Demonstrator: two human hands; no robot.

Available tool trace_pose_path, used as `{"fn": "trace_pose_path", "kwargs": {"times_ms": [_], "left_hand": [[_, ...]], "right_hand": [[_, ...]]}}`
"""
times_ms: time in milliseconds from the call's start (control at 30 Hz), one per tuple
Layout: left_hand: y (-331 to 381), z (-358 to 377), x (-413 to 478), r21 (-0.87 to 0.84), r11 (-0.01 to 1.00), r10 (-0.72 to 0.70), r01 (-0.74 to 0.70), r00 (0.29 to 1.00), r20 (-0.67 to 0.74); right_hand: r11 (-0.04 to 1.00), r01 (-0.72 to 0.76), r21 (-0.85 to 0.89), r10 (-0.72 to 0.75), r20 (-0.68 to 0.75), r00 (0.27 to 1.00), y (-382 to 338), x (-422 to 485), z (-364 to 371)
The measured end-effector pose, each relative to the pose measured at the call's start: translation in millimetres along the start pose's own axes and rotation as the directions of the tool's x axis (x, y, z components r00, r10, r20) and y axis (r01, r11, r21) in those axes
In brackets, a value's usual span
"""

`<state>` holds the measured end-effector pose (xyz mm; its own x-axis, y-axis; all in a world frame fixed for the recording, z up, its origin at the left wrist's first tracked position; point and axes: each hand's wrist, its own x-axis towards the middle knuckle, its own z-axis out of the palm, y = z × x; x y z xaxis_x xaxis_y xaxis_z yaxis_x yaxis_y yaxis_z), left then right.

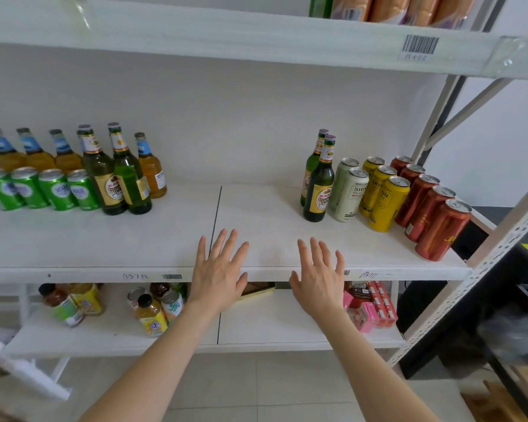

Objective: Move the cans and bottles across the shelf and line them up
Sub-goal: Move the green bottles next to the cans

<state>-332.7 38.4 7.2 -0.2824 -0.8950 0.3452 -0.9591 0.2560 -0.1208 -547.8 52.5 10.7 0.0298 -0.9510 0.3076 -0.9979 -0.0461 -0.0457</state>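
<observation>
Hovering side by side over the front lip of a white laminate shelf (256, 214), a person's left hand (218, 275) and right hand (319, 278) are both spread flat, fingers straight and apart, holding nothing. At the shelf's right end the drinks stand in front-to-back files: two dark green glass beer bottles with yellow labels (319, 190), pale grey-green tall cans (349, 196), yellow tall cans (386, 205) and red-orange tall cans (439, 233) nearest the upright. At the left end, well apart across bare board, stands a looser cluster: another pair of dark green glass bottles (116, 181), amber glass bottles with blue neck labels (151, 175) and squat bright green cans (55, 190). Judging by the tidy files on the right, the left cluster looks to be the stock not yet carried over. Its green pair, close to the gap, is the likely next pick. They lie to the left of and behind the left hand, the nearer of the two. Each stands upright, long axis vertical, so a side-on wrap around the body would suit.
</observation>
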Motion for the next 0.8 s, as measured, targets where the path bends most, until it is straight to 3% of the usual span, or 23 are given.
{"fn": "trace_pose_path", "kwargs": {"times_ms": [467, 800], "left_hand": [[-153, 0, -22, -0.001, 0.999, 0.055, -0.055, 0.998, 0.029], [-260, 28, 2, 0.042, 0.998, -0.047, 0.046, 0.999, 0.017]], "right_hand": [[0.996, -0.089, -0.008, 0.088, -0.039, 0.995, -165, 19, 17], [0.998, -0.054, 0.039, 0.057, -0.099, 0.993, -254, 88, 49]]}}
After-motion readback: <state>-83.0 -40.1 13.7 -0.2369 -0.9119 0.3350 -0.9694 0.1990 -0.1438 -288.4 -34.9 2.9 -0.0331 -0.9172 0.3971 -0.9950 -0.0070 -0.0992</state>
